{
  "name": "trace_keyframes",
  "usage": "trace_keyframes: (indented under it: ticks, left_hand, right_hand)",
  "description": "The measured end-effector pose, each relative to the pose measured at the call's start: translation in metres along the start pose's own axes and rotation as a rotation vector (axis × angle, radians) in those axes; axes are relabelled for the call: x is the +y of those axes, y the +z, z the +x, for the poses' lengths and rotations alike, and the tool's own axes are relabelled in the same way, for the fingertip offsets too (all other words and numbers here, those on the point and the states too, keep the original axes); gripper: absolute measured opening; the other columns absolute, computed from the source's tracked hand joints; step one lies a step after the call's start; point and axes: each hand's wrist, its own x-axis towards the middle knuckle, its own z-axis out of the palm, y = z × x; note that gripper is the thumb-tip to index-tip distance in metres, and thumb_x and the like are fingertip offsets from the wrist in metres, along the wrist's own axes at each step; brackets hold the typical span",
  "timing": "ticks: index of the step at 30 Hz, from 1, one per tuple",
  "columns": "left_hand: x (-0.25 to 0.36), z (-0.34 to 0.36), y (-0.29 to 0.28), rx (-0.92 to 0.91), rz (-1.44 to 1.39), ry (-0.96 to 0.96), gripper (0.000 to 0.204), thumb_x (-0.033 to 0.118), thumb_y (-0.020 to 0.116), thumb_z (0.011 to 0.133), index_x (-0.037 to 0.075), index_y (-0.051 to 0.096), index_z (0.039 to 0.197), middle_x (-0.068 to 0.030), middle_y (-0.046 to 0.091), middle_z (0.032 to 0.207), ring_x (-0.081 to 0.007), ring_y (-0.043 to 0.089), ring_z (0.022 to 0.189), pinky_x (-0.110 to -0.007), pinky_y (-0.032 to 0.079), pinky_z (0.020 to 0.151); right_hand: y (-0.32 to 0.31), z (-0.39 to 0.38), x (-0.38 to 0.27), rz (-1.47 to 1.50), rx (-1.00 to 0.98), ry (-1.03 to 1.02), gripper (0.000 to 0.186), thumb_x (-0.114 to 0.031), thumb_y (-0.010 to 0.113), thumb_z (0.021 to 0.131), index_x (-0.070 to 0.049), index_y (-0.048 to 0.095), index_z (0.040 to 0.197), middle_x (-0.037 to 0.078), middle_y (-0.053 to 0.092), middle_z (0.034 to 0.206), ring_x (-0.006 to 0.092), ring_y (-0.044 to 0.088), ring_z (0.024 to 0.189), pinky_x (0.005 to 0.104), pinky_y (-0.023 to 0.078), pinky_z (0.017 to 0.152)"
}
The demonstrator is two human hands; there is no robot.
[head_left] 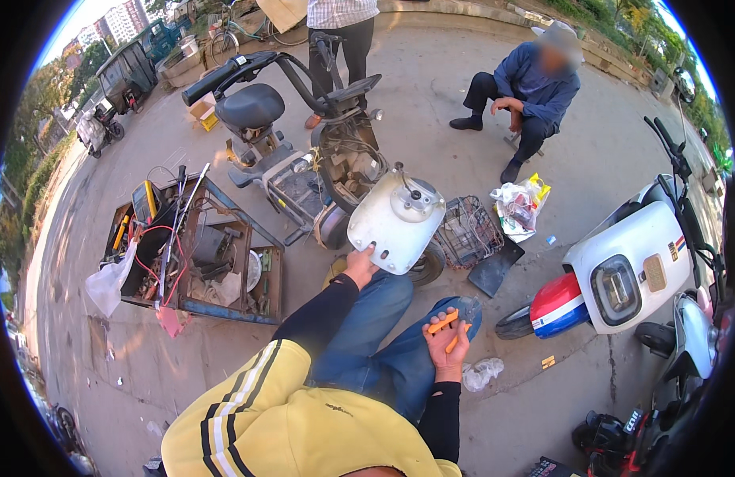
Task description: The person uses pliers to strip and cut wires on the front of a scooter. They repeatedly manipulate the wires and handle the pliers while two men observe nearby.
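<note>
My left hand [361, 265] grips the lower left edge of a white plastic front panel [383, 226], its thumb by a hole in it. The panel, with a round grey part and a short black cable on top, stands tilted before the opened front of an electric scooter [308, 179]. Wires and parts show inside that front. My right hand [447, 342], palm up over my right knee, is closed round orange-handled pliers [443, 322]; their jaws are hard to make out.
At the left stands an open metal toolbox [224, 310] full of tools and wires. A wire basket [468, 230], a black flat piece [496, 269] and a plastic bag [517, 208] lie right of the panel. A white scooter [622, 266] is parked farther right. One person squats, another stands behind.
</note>
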Motion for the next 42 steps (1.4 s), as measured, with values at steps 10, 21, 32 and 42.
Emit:
trace_keyframes:
  ticks: [10, 21, 32, 42]
  left_hand:
    - [-0.005, 0.020, -0.011, -0.069, -0.108, -0.086, 0.043, 0.012, 0.068, 0.100, 0.007, 0.053, 0.139, -0.0124, 0.063, 0.132, -0.0324, 0.064, 0.123, -0.057, 0.052, 0.105]
    - [0.010, -0.023, -0.003, -0.061, -0.040, -0.100, 0.050, 0.022, 0.069, 0.099, 0.000, 0.051, 0.141, -0.0185, 0.062, 0.136, -0.0347, 0.063, 0.126, -0.054, 0.051, 0.108]
    - [-0.039, -0.004, -0.200, -0.510, 1.416, -0.100, 0.067, 0.026, 0.068, 0.097, 0.002, 0.044, 0.155, -0.0204, 0.057, 0.148, -0.0285, 0.060, 0.129, -0.044, 0.050, 0.107]
    - [-0.049, -0.050, -0.227, -0.697, 1.601, -0.393, 0.063, 0.027, 0.067, 0.098, 0.002, 0.046, 0.153, -0.0198, 0.058, 0.148, -0.0277, 0.060, 0.129, -0.043, 0.050, 0.106]
  right_hand:
    - [-0.003, -0.020, -0.013, -0.025, 0.042, -0.053, 0.039, -0.038, 0.061, 0.105, -0.011, 0.056, 0.133, 0.010, 0.060, 0.117, 0.0287, 0.059, 0.111, 0.0527, 0.051, 0.101]
    - [-0.005, -0.028, -0.018, -0.049, 0.019, -0.114, 0.035, -0.037, 0.057, 0.107, -0.011, 0.056, 0.130, 0.009, 0.061, 0.114, 0.0270, 0.060, 0.108, 0.0511, 0.052, 0.098]
    - [-0.014, -0.034, -0.018, -0.032, -0.028, -0.112, 0.032, -0.035, 0.057, 0.108, -0.011, 0.058, 0.129, 0.009, 0.060, 0.113, 0.0267, 0.059, 0.107, 0.0499, 0.051, 0.098]
    - [-0.017, -0.032, -0.018, -0.037, -0.043, -0.112, 0.033, -0.035, 0.057, 0.108, -0.011, 0.057, 0.130, 0.008, 0.060, 0.113, 0.0265, 0.059, 0.107, 0.0504, 0.051, 0.099]
